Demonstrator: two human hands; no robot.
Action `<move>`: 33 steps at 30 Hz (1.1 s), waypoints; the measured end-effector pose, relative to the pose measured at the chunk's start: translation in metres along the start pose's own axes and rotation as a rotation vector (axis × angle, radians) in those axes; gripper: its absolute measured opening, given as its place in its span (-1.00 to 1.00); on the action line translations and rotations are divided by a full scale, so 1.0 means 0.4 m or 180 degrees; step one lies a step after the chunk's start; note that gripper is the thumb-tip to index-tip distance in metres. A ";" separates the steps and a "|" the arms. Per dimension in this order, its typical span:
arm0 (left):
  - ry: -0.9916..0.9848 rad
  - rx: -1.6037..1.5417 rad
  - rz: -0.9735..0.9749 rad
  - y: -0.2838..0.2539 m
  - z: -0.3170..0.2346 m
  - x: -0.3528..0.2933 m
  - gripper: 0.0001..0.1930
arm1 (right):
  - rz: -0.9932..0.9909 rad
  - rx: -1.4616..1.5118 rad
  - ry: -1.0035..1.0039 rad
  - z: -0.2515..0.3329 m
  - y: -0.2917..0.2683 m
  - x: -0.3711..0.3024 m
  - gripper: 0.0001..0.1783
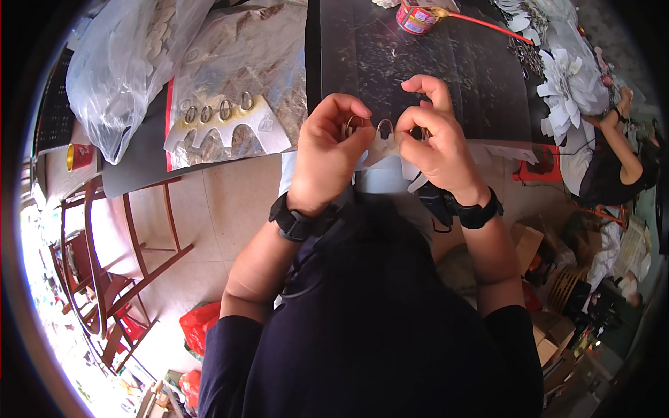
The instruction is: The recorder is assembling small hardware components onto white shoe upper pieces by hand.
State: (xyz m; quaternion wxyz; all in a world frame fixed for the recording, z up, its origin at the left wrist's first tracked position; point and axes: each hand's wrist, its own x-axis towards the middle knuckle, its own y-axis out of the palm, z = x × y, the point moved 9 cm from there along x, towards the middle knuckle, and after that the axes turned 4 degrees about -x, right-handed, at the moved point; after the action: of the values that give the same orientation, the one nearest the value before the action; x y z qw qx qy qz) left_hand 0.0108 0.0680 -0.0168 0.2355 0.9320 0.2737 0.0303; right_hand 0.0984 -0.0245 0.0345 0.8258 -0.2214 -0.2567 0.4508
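Near the table's front edge, both hands hold up a white scalloped piece (383, 152) with metal rings standing along its edge. My left hand (324, 153) is closed on its left end, thumb and forefinger around one ring. On the other end, my right hand (437, 143) pinches with thumb and forefinger, its outer fingers raised. Between the hands one metal ring (385, 128) stands upright; the fingers partly hide the others. To the left, a similar white scalloped piece (233, 136) with several rings and yellowish stains lies on a clear plastic sheet (244, 52).
A red-and-white cup (416, 19) stands at the back with a red stick (488, 27) across it. A clear plastic bag (118, 76) lies at the left. White cut pieces (561, 87) pile at the right, near another person's arm (625, 150). Wooden chair (139, 230) at lower left.
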 end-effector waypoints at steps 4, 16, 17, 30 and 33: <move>0.0148 0.0258 -0.0160 -0.008 0.000 0.002 -0.81 | -0.0035 -0.0143 -0.0045 0.000 0.005 0.002 -0.91; 0.0200 0.0349 -0.0173 -0.018 0.001 0.008 -0.82 | 0.0117 0.0013 0.0189 -0.025 0.003 0.007 -0.94; 0.0010 0.0053 0.0020 -0.010 0.004 0.009 -0.83 | 0.0219 0.0118 0.0237 -0.028 0.003 0.009 -0.94; -0.0494 -0.0576 0.0765 0.017 0.003 0.011 -0.72 | 0.0382 0.0251 0.0276 -0.014 -0.025 0.016 -0.95; -0.0449 -0.0501 0.0701 0.020 -0.007 0.007 -0.73 | 0.0355 -0.0035 0.0002 -0.003 -0.033 0.014 -0.98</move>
State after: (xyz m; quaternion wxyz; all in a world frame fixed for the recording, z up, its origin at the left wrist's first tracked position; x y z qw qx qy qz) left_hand 0.0164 0.0649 -0.0109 0.3218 0.9349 0.1493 0.0117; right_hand 0.1101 -0.0265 0.0428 0.7982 -0.2400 -0.2462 0.4946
